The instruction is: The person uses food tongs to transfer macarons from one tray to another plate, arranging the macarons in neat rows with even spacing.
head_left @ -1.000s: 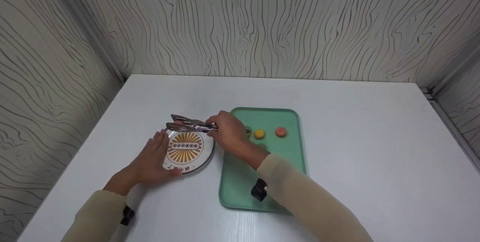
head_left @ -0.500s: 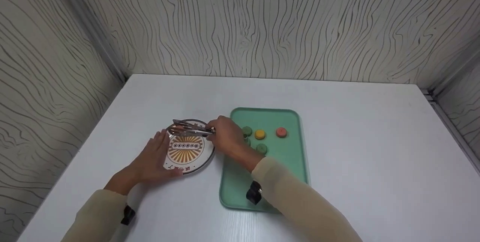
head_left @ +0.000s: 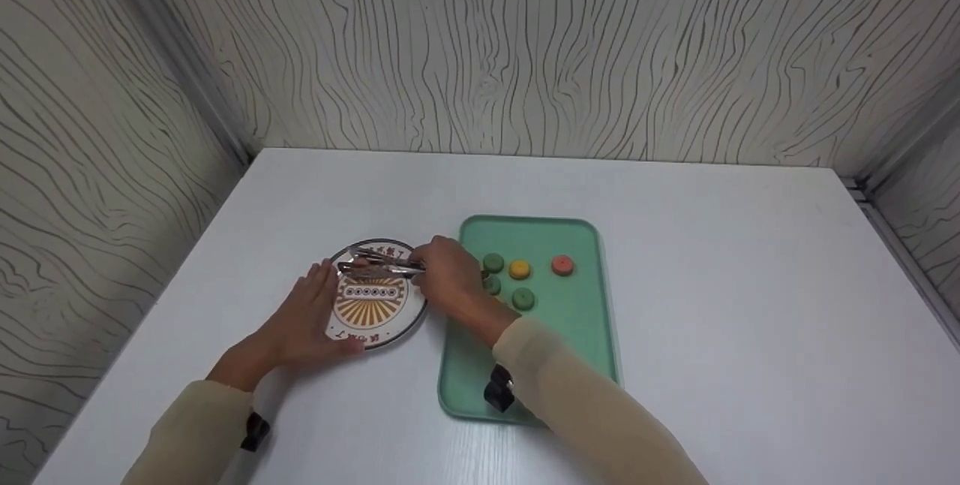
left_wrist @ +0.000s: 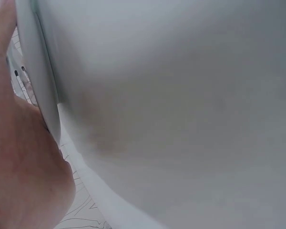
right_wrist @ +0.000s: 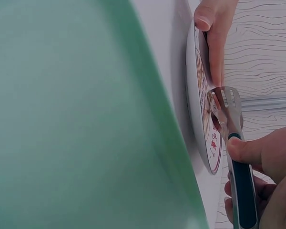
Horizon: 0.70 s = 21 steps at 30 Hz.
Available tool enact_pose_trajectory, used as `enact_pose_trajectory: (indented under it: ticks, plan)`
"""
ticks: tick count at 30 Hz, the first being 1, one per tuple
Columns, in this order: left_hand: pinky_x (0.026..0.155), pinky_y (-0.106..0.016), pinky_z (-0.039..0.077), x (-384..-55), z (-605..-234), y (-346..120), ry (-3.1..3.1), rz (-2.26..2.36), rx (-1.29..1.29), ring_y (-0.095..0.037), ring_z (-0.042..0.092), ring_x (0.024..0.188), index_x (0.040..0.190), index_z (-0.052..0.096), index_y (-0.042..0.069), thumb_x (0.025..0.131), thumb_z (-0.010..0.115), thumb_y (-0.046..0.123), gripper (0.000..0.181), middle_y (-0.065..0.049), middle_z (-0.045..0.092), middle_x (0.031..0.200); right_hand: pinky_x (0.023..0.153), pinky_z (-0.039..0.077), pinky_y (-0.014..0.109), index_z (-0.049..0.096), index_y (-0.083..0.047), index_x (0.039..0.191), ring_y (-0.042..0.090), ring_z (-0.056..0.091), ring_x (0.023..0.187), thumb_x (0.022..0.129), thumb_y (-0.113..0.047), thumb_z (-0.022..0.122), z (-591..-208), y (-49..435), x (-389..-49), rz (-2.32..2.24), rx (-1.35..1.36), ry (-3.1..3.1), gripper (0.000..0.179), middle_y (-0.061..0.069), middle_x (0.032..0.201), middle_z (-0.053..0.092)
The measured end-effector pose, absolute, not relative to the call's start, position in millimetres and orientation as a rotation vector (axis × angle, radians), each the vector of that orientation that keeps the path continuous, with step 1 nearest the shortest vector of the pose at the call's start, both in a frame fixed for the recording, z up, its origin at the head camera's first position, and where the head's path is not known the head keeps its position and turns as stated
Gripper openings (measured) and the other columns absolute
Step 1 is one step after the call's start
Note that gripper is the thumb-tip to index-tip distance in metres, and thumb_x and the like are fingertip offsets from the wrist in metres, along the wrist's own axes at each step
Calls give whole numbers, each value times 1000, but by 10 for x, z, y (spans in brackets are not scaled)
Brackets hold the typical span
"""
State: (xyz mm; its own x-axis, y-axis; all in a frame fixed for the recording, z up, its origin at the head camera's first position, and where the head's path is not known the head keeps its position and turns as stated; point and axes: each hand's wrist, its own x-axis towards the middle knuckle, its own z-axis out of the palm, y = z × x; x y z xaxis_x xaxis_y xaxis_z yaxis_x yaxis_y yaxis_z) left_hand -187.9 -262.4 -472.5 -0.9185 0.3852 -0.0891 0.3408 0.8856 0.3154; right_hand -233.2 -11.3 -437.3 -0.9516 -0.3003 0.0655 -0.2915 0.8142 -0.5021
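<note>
A white plate [head_left: 390, 316] with a dark rim and an orange sunburst print lies on the table. My left hand [head_left: 300, 320] rests against its left edge, fingers straight and thumb spread along the near rim. In my right hand [head_left: 452, 275] I hold metal serving tongs [right_wrist: 240, 176] with dark handle inlays. The tongs' heads hang low over the plate's far left part. A small pinkish piece [head_left: 361, 262] shows between them, mostly covered by the metal. Whether it touches the plate, I cannot tell.
A green tray [head_left: 480, 387] lies right of the plate under my right forearm. On it sit several green macarons [head_left: 523, 299], a yellow macaron [head_left: 519, 269] and a pink macaron [head_left: 562, 265]. A wood-grain patterned wall [head_left: 525, 57] stands behind the white table [head_left: 712, 282].
My right hand has come slightly nearer and lower with the tongs, toward the plate's middle. More of the green macarons now shows beside it. My left hand and the plate stay put.
</note>
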Motion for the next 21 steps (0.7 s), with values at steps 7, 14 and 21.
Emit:
enact_pose_trajectory:
  ticks: [7, 14, 21]
  plan:
    - [123, -59, 12, -1886, -4734, -2631, 2903, 464, 552, -49, 4, 153, 154, 11, -17, 82, 67, 70, 126, -34, 8, 164, 84, 55, 36, 80, -14, 111, 20, 65, 100, 89, -11, 76, -4422, -123, -2336, -822, -540, 3002, 22, 4, 103, 71]
    - [122, -60, 12, -1890, -4754, -2634, 2901, 489, 561, -49, 4, 153, 154, 11, -18, 81, 69, 69, 127, -35, 8, 164, 89, 54, 39, 79, -13, 114, 23, 64, 104, 91, -11, 75, -4434, -113, -2325, -810, -555, 2994, 24, 6, 107, 71]
    - [122, -60, 13, -1896, -4739, -2631, 2906, 462, 563, -50, 5, 152, 154, 12, -18, 81, 69, 70, 127, -35, 9, 163, 92, 53, 39, 79, -14, 116, 24, 64, 106, 91, -10, 74, -4441, -115, -2331, -772, -575, 3011, 26, 7, 109, 71]
